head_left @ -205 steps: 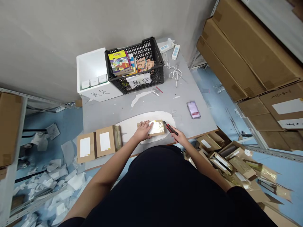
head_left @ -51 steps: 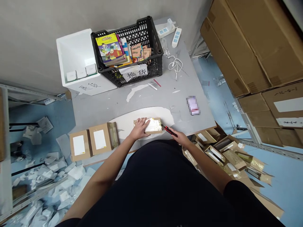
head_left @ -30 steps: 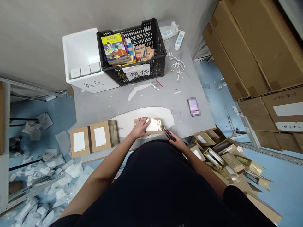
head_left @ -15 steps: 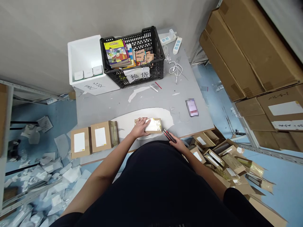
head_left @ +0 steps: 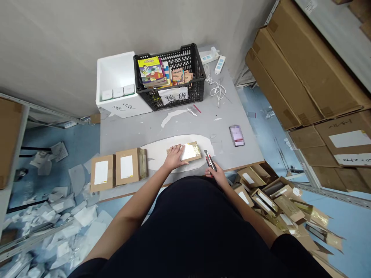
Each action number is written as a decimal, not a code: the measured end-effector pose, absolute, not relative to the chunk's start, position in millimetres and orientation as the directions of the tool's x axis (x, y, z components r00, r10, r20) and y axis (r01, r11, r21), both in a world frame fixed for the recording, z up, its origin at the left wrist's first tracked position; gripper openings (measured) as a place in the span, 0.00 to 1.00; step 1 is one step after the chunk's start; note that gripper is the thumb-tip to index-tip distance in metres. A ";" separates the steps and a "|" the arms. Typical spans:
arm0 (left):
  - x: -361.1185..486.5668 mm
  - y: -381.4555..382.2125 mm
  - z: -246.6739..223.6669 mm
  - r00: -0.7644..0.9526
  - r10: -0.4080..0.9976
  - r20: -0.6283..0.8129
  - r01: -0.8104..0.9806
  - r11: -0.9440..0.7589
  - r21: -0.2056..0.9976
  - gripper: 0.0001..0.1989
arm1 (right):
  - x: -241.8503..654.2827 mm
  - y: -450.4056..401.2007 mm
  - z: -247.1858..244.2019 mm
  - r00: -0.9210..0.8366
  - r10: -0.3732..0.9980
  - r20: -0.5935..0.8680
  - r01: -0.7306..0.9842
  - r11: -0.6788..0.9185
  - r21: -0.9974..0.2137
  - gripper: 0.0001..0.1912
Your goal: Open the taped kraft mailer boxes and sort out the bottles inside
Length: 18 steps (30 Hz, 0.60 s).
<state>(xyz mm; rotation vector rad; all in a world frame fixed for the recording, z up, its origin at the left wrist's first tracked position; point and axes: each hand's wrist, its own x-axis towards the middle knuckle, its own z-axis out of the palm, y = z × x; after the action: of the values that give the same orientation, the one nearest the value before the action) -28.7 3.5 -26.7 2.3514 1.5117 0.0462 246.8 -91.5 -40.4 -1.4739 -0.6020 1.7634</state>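
Across the left part of a small cardboard box (head_left: 192, 151) lies my left hand (head_left: 174, 157), fingers over its top and thumb at the near side, holding it against the table. The box bears a white label and shiny clear tape. To its right, my right hand (head_left: 216, 173) grips a red and black utility knife (head_left: 210, 161). The knife points away from me, its blade end apart from the box. Two closed cardboard boxes with white labels, one left (head_left: 101, 172) and one right (head_left: 127, 166), stand side by side on the table's left.
At the back of the grey table (head_left: 191, 125) are a white foam bin (head_left: 124, 109) and a black crate (head_left: 197, 90) of books. A phone (head_left: 237, 136), cable (head_left: 218, 91) and power strips (head_left: 220, 65) lie right. Opened cartons (head_left: 285, 206) and paper scraps (head_left: 84, 214) cover the floor.
The knife has moved away from the box's right end and now points more forward. The box has turned slightly under my left hand. The camera view has shifted a little.
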 end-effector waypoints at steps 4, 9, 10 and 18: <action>-30.4 5.6 -25.4 0.320 0.933 -0.163 0.913 -0.257 0.317 0.43 | 217.7 -52.6 -33.9 -0.093 0.825 -0.557 -0.360 -0.550 -0.754 0.28; -30.8 0.4 -23.1 0.138 0.970 -0.202 0.922 -0.051 0.384 0.40 | 187.7 0.2 -26.4 -0.053 0.889 -0.454 -0.330 -0.445 -0.833 0.27; -29.5 -5.2 -22.6 0.112 0.970 -0.217 0.912 -0.014 0.410 0.39 | 182.7 10.7 -25.8 -0.055 0.901 -0.431 -0.312 -0.426 -0.849 0.26; -36.0 -34.4 -14.7 0.001 0.968 -0.249 0.833 0.137 0.536 0.28 | 181.2 55.1 -22.6 -0.088 0.894 -0.440 -0.227 -0.448 -0.865 0.27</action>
<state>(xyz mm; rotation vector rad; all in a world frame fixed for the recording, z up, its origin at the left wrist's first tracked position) -36.0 -34.4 -14.7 1.7256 1.8613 0.3146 181.2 55.1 -22.6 -1.3246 -0.7902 1.6716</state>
